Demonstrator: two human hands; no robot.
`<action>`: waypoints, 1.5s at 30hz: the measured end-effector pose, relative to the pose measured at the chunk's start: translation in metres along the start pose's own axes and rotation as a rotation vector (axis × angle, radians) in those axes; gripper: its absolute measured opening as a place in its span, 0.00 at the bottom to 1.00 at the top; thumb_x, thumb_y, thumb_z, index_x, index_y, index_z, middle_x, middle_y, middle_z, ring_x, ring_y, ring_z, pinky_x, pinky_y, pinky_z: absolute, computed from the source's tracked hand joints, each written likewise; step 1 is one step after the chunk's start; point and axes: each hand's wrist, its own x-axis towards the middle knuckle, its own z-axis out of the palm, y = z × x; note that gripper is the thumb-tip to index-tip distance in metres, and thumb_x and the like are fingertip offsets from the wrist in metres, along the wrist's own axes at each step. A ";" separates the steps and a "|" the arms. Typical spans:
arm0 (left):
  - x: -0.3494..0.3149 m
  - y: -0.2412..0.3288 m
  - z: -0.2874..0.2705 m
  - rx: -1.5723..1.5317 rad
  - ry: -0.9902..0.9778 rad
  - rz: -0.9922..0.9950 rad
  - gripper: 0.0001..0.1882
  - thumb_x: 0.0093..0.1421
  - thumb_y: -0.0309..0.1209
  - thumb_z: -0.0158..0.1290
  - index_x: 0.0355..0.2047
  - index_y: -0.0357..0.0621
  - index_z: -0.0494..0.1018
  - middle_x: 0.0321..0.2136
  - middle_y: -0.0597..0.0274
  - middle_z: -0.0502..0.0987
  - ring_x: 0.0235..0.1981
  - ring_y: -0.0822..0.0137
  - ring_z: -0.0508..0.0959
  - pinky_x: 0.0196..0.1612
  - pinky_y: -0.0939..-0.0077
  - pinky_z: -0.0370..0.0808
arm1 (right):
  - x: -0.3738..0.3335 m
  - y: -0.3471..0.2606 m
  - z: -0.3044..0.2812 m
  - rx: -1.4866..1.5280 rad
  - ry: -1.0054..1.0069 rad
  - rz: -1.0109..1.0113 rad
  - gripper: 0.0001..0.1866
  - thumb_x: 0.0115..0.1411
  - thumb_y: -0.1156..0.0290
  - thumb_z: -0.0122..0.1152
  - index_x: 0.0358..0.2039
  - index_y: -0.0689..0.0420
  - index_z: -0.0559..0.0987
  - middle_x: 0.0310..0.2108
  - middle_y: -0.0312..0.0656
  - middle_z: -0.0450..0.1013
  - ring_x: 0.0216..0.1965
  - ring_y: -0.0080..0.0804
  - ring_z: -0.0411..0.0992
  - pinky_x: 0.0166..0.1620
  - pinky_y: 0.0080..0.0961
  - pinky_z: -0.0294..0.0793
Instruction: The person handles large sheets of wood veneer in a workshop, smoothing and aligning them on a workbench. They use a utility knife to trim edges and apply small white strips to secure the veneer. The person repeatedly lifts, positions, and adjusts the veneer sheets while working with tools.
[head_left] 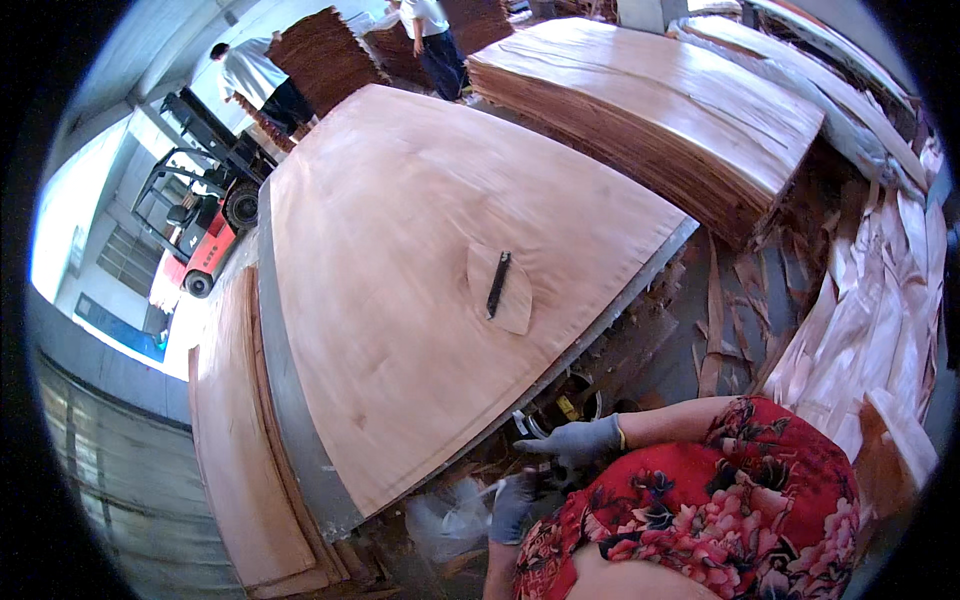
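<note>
My right hand (578, 441), in a grey glove, is beside the near edge of a large veneer sheet (400, 280). Its fingers stretch leftward and the thumb stands apart; a small pale curved piece (532, 426) is by the fingertips. Lower and to the left, my left hand (513, 506), also gloved, has bent fingers close together; what they hold, if anything, is hidden. Clear plastic (448, 520) lies beside it. On the sheet, a black bar-shaped tool (498, 285) rests over a leaf-shaped veneer patch (513, 305).
A thick veneer stack (650, 120) stands at the far right, with loose strips (835, 330) nearer me. More sheets (235, 430) lean at left. Black and yellow items (570, 406) are below the sheet's edge. Beyond are a red forklift (205, 235) and two people (255, 75).
</note>
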 end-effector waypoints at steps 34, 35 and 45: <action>0.089 0.056 0.029 0.118 -0.473 -0.125 0.11 0.48 0.38 0.49 0.19 0.43 0.71 0.19 0.51 0.72 0.24 0.52 0.74 0.27 0.61 0.70 | -0.060 0.076 -0.013 0.104 0.026 0.135 0.19 0.53 0.66 0.49 0.48 0.45 0.69 0.29 0.50 0.72 0.30 0.49 0.72 0.34 0.39 0.70; 0.099 0.050 0.024 0.055 -0.491 -0.194 0.11 0.50 0.38 0.49 0.21 0.44 0.72 0.19 0.51 0.72 0.21 0.53 0.73 0.25 0.63 0.69 | -0.069 0.084 -0.036 0.064 -0.078 0.270 0.15 0.52 0.67 0.51 0.42 0.47 0.73 0.28 0.52 0.72 0.30 0.48 0.72 0.33 0.37 0.71; 0.132 -0.006 0.087 -0.856 -0.079 -0.823 0.10 0.55 0.29 0.51 0.24 0.32 0.70 0.18 0.55 0.74 0.16 0.70 0.73 0.18 0.79 0.70 | -0.076 0.128 -0.015 -0.757 0.439 0.290 0.14 0.48 0.67 0.52 0.38 0.48 0.75 0.40 0.40 0.68 0.36 0.38 0.69 0.37 0.34 0.68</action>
